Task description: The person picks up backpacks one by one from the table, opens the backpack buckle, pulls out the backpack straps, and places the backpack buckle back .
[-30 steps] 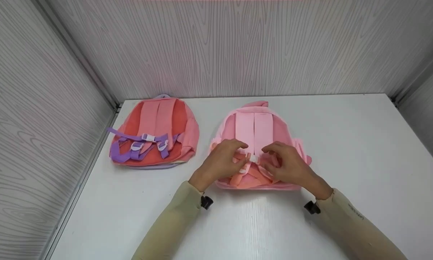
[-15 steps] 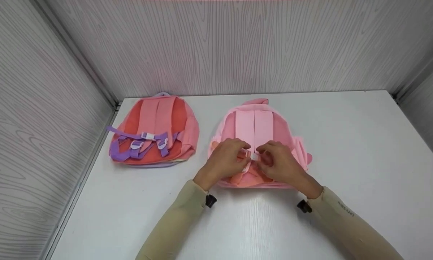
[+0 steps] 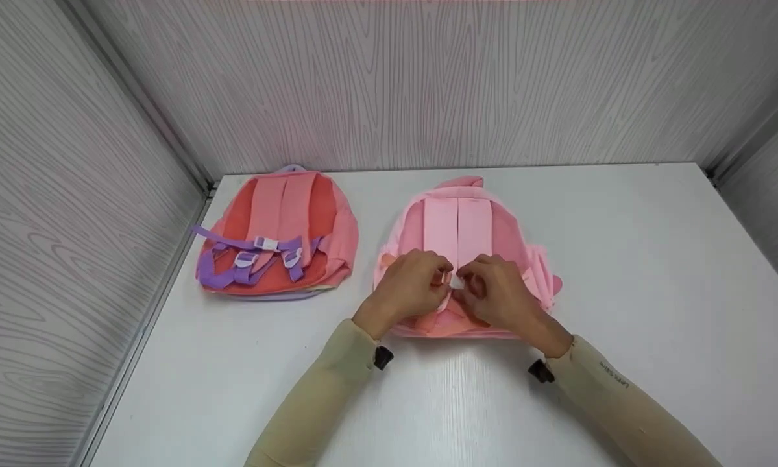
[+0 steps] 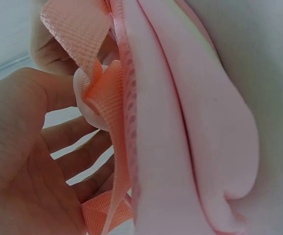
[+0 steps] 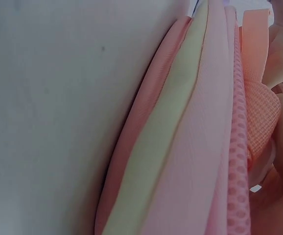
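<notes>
A light pink backpack (image 3: pixel 509 237) lies back side up on the white table, its two padded straps running down the middle. Over its lower half, my left hand (image 3: pixel 411 285) pinches the left end of a white plastic buckle (image 3: pixel 457 282) on the orange webbing. My right hand (image 3: pixel 502 295) pinches the same buckle from the right, thumb and index finger curled. Close up in the left wrist view, orange webbing (image 4: pixel 107 93) loops through a white plastic piece (image 4: pixel 85 105) by the thumb. In the right wrist view, orange webbing (image 5: pixel 261 112) bunches beside the fingers.
Left of it lies a coral backpack (image 3: pixel 233 214) with purple straps (image 3: pixel 217 280) and a fastened white buckle (image 3: pixel 265 244), also back side up. Grey wood-grain panels (image 3: pixel 389 84) stand behind the table and at both sides.
Both hands have drawn closer together at the white buckle, the right moving leftward and the left slightly rightward. The coral backpack stays in place.
</notes>
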{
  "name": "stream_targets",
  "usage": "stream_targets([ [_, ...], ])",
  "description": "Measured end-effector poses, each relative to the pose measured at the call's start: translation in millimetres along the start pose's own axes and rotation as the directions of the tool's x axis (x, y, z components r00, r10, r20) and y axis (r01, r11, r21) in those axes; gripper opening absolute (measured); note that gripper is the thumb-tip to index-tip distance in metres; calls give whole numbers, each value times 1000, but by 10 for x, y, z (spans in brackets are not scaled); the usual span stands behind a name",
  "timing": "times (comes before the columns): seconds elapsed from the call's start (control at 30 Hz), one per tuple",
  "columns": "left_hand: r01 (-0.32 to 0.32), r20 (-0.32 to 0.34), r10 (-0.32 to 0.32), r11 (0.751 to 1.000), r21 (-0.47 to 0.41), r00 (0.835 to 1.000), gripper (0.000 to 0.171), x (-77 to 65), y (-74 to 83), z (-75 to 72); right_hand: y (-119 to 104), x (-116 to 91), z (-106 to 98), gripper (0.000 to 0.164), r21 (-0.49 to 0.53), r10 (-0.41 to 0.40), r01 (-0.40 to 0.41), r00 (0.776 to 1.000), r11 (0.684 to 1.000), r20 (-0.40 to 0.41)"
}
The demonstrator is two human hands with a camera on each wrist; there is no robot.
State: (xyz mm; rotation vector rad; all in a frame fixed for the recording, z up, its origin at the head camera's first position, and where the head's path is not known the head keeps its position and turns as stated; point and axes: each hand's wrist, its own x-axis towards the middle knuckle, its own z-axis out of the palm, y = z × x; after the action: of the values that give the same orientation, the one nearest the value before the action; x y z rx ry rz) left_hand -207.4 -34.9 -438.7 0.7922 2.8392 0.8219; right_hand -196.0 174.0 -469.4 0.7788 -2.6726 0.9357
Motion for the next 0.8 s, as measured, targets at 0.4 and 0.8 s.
stream_targets([
  [0.4, 26, -6, -26, 997, -68, 1000, 26, -21, 14, -9, -6, -16, -17, 20, 47, 22, -23, 1000, 999, 8],
  [0.8, -9, -74, -2, 988, -153, 997, 24, -65, -34, 42, 13, -25, -62, 22, 85, -5, 6, 1000, 996, -13],
])
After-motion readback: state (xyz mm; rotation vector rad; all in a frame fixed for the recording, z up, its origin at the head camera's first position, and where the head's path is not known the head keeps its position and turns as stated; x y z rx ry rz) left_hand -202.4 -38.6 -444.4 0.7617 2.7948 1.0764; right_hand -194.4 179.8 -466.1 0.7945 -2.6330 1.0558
